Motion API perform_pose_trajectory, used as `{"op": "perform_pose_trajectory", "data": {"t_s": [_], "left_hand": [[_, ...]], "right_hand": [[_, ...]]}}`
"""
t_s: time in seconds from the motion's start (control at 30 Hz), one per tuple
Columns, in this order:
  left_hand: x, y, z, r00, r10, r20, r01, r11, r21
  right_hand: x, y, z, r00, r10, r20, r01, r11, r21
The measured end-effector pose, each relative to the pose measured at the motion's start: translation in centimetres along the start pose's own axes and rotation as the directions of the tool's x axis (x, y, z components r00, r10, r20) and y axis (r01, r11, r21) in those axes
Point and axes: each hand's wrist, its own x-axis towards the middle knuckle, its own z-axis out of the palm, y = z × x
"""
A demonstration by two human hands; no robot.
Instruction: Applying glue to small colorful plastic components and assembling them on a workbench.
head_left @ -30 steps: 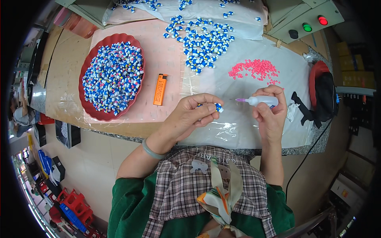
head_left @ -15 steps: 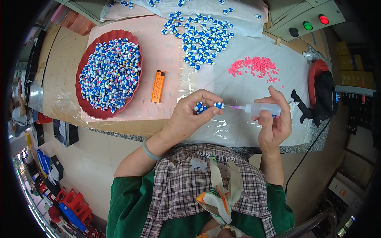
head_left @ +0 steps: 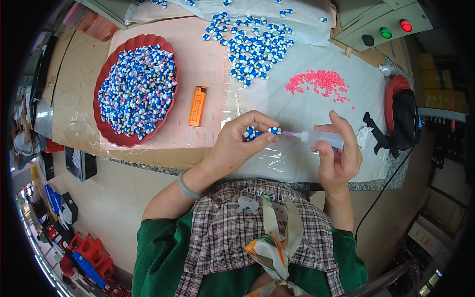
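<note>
Pink-topped and covered with clear plastic sheeting, the workbench [head_left: 198, 64] filled the upper part of the head view, with a pale tiled floor below its stone edge. Near that edge, the left hand [head_left: 237, 141] pinched a small blue-and-white piece [head_left: 273, 130] at its fingertips and cupped a few more like it against the palm. Just right of that grip, the right hand [head_left: 341, 158] was wrapped around a small clear squeeze bottle [head_left: 321, 138], whose purple nozzle touched the pinched piece.

Beyond the left hand's grip and slightly to its left lay an orange lighter [head_left: 197, 105]. Farther left sat a red dish [head_left: 111, 136] heaped with blue, white and red pieces. Directly beyond the grip was a loose pile of blue-and-white pieces [head_left: 252, 42], and beyond the bottle a scatter of pink beads [head_left: 319, 81]. A black-and-red tool [head_left: 403, 119] rested at the bench's right end. Behind it, a grey control box [head_left: 381, 24] carried black, green and red round buttons.
</note>
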Motion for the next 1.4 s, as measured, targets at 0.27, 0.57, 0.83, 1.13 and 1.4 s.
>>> {"op": "perform_pose_trajectory", "data": {"t_s": [0.27,0.57,0.83,1.13,1.4], "left_hand": [[0.0,-0.1,-0.1,1.0,-0.002,0.004,0.002,1.0,0.005],[0.1,-0.3,-0.1,1.0,0.007,-0.001,-0.007,1.0,0.004],[0.0,-0.4,-0.3,0.999,-0.022,-0.034,0.023,0.999,0.027],[-0.1,-0.5,-0.1,0.999,-0.038,-0.006,0.039,0.999,0.027],[-0.1,-0.6,-0.4,0.996,-0.089,0.013,0.089,0.996,0.021]], "right_hand": [[0.5,-0.3,0.2,0.998,-0.066,0.013,0.067,0.996,-0.053],[0.2,0.3,-0.3,1.0,0.031,0.004,-0.031,0.998,0.057],[0.7,4.1,-0.5,0.867,0.492,0.08,-0.422,0.641,0.641],[1.8,7.8,1.3,0.85,0.525,0.032,-0.525,0.843,0.121],[4.3,8.4,2.4,0.98,0.19,0.058,-0.16,0.928,-0.337]]}}
